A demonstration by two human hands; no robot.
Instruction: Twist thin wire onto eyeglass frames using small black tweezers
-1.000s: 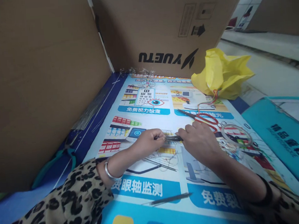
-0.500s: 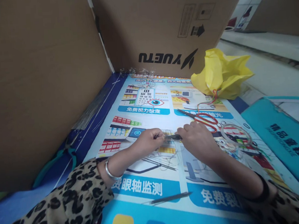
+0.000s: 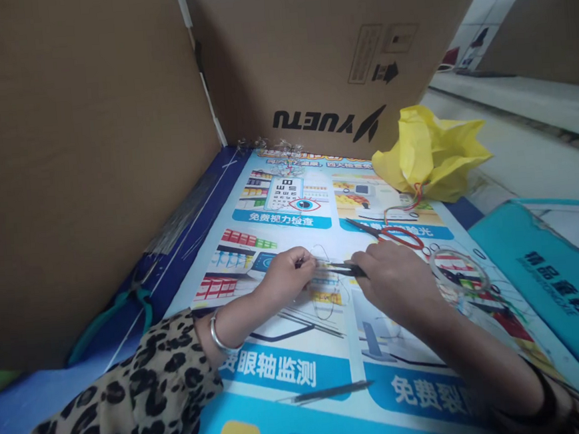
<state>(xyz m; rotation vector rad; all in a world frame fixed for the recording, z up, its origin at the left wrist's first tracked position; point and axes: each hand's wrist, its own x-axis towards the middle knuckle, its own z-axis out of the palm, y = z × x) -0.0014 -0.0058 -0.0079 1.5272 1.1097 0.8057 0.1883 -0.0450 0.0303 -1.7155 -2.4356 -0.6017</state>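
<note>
Over the middle of the printed sheet, my left hand (image 3: 290,274) is closed in a pinch on a small dark piece with thin wire, mostly hidden by the fingers. My right hand (image 3: 392,276) is wrapped round black-handled tweezers (image 3: 341,268), whose slightly parted tips point left and reach the left fingertips. Loops of fine wire (image 3: 329,304) hang below the tweezers. Red-handled scissors (image 3: 401,236) lie just beyond my right hand, with a clear ring-shaped roll (image 3: 459,270) beside them.
Cardboard walls (image 3: 307,55) stand at the left and back. Teal pliers (image 3: 135,299) lie at the left. A yellow crumpled piece (image 3: 425,153) and a teal box (image 3: 539,277) are at the right. Thin dark rods (image 3: 333,392) lie in front.
The tweezers' tips have parted, and my right hand has moved slightly right and down. My left hand stays almost in place. The view has shifted a little.
</note>
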